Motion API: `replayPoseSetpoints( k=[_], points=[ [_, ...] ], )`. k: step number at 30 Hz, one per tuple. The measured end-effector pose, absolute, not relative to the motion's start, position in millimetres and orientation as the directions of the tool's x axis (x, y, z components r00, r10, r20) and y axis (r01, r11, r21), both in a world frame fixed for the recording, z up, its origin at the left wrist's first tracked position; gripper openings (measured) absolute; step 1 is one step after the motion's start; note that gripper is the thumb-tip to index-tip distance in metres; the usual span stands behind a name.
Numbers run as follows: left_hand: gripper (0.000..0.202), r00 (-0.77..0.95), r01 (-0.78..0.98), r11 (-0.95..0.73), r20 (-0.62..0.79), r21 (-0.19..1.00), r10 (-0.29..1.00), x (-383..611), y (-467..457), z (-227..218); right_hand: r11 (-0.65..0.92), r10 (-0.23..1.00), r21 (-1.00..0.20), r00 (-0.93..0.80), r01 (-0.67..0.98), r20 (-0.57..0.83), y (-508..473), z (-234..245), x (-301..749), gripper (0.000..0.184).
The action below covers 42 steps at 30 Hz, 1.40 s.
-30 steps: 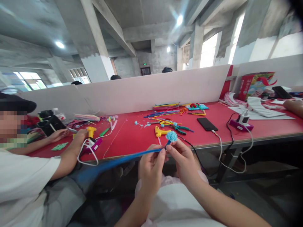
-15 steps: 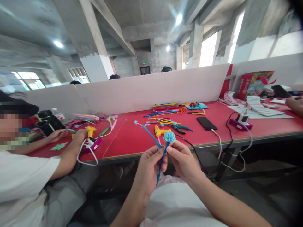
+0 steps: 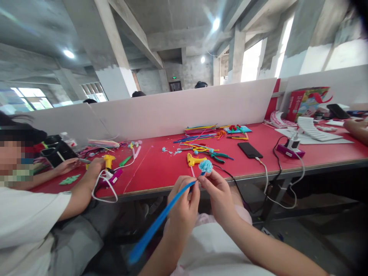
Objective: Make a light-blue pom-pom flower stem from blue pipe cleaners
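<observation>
My right hand (image 3: pixel 216 191) pinches the stem just under a light blue fuzzy flower head (image 3: pixel 206 166), held over the front edge of the red table (image 3: pixel 161 170). My left hand (image 3: pixel 183 203) is closed on a blue pipe cleaner (image 3: pixel 161 220) close to the flower. Its long free end slants down to the left, blurred, toward my lap. Both hands meet just below the flower.
A yellow glue gun (image 3: pixel 193 159), green-handled pliers (image 3: pixel 220 155), several coloured pipe cleaners (image 3: pixel 199 132) and a black phone (image 3: pixel 249 150) with a white cable lie on the table. A person (image 3: pixel 34 214) sits at my left beside another glue gun (image 3: pixel 109 160). White dividers (image 3: pixel 184 109) stand behind.
The pipe cleaner's free end has swung round: out to the left, then up over the table, now down to the lower left. My hands stayed together under the flower.
</observation>
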State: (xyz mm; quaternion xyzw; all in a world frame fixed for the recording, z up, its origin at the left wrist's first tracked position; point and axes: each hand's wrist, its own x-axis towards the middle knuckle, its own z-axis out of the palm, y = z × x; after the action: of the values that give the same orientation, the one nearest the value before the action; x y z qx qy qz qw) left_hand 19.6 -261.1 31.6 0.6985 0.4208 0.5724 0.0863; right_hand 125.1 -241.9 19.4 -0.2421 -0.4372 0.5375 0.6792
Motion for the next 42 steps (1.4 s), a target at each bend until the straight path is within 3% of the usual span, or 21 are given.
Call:
replayPoseSetpoints(
  k=[3, 6, 10, 15, 21, 24, 28, 31, 34, 37, 39, 42],
  points=[
    [0.008, -0.082, 0.318, -0.524, 0.574, 0.79, 0.815, 22, -263, 36, 0.347, 0.927, -0.806, 0.043, -0.48, 0.373, -243, 20, 126, 0.01],
    [0.012, -0.098, 0.004, -0.331, 0.33, 0.944, 0.939, 23, -263, 41, 0.347, 0.918, -0.807, -0.004, -0.479, 0.397, -244, 21, 127, 0.009],
    [0.018, 0.034, -0.304, -0.133, 0.15, 0.943, 0.988, 20, -261, 44, 0.274, 0.906, -0.786, -0.126, -0.553, 0.405, -245, 23, 129, 0.006],
    [0.018, 0.18, -0.418, 0.03, 0.051, 0.908, 0.982, 18, -261, 49, 0.163, 0.896, -0.756, -0.225, -0.634, 0.382, -245, 24, 133, 0.005],
    [0.021, 0.22, -0.459, 0.095, 0.009, 0.883, 0.975, 21, -262, 50, 0.09, 0.863, -0.721, -0.307, -0.687, 0.401, -244, 27, 135, 0.006],
    [0.021, 0.105, -0.398, -0.026, 0.073, 0.917, 0.992, 24, -261, 46, 0.083, 0.891, -0.733, -0.279, -0.675, 0.358, -242, 27, 133, 0.006],
    [0.017, -0.136, 0.017, -0.35, 0.349, 0.937, 0.927, 23, -260, 38, 0.167, 0.938, -0.755, -0.133, -0.634, 0.32, -240, 26, 127, 0.004],
    [0.01, -0.11, 0.393, -0.536, 0.617, 0.747, 0.78, 19, -258, 31, 0.205, 0.948, -0.775, -0.076, -0.598, 0.31, -240, 25, 125, 0.005],
    [0.008, 0.001, 0.551, -0.647, 0.775, 0.527, 0.632, 17, -257, 26, 0.214, 0.951, -0.763, -0.047, -0.61, 0.304, -242, 24, 125, 0.005],
    [0.007, 0.015, 0.514, -0.679, 0.786, 0.524, 0.618, 18, -259, 28, 0.229, 0.951, -0.742, -0.018, -0.63, 0.309, -242, 22, 126, 0.004],
    [0.006, -0.042, 0.391, -0.628, 0.695, 0.673, 0.718, 20, -262, 33, 0.253, 0.943, -0.744, -0.013, -0.619, 0.332, -243, 21, 127, 0.004],
    [0.011, -0.076, 0.054, -0.43, 0.433, 0.901, 0.898, 21, -264, 41, 0.268, 0.922, -0.752, -0.067, -0.602, 0.382, -244, 21, 130, 0.002]
  ],
)
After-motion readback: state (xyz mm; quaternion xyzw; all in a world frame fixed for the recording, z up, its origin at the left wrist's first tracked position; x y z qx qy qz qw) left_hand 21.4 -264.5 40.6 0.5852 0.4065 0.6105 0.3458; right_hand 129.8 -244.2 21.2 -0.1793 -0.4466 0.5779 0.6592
